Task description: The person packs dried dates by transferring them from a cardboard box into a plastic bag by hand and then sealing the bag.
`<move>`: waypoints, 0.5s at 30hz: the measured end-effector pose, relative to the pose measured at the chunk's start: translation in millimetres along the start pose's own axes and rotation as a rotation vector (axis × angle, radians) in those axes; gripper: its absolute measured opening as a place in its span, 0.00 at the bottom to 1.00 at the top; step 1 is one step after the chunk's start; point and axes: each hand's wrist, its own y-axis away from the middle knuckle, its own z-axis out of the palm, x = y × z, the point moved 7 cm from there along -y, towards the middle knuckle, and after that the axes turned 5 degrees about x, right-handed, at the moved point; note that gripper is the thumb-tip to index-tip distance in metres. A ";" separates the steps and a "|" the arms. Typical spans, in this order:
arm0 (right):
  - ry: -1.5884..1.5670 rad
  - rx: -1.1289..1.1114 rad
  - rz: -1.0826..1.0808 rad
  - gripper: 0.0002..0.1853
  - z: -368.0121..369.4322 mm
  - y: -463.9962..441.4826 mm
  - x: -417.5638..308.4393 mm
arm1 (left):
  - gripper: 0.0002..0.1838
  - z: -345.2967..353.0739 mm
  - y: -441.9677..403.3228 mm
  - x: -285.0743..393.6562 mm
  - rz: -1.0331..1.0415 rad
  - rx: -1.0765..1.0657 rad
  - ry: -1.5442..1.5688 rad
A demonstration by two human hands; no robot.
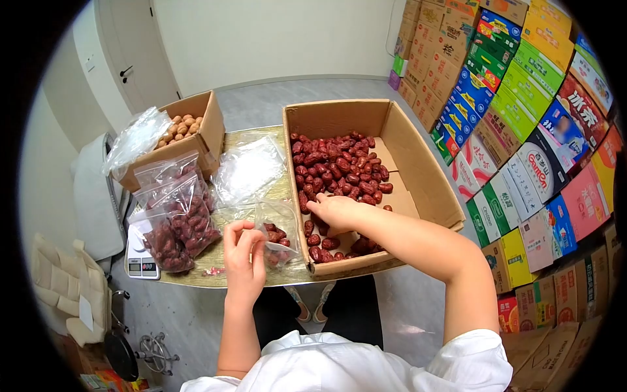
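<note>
My right hand (336,212) reaches down into a large cardboard box (424,189) of red dates (339,163); its fingers are among the dates and mostly hidden. Just left of the box, my left hand (245,251) is closed at the edge of a clear plastic bag (279,238) that holds a few dates. Behind that bag lies a stack of empty clear bags (251,171). Filled zip bags of dates (183,228) rest at the table's left, on or against a white digital scale (142,251).
A smaller cardboard box (210,130) with walnuts (181,130) and clear bags stands at the table's back left. Stacked cartons (496,117) line the right side. A beige office chair (68,281) and a door (134,59) are at the left.
</note>
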 end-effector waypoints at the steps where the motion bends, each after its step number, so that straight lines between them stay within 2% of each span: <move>1: -0.001 0.000 0.000 0.44 2.1 -1.7 1.3 | 0.08 0.2 0.1 -0.8 -0.014 -0.005 0.005; 4: 0.012 0.016 0.003 0.44 6.0 -5.8 5.2 | 0.08 -0.7 0.5 0.0 0.007 0.049 0.021; 10: 0.008 -0.001 -0.043 0.39 3.1 -3.7 -1.0 | 0.07 0.4 1.2 1.8 0.006 0.007 -0.018; 15: 0.025 -0.053 -0.030 0.31 11.2 -6.5 1.7 | 0.07 0.3 1.7 1.1 0.003 0.031 -0.003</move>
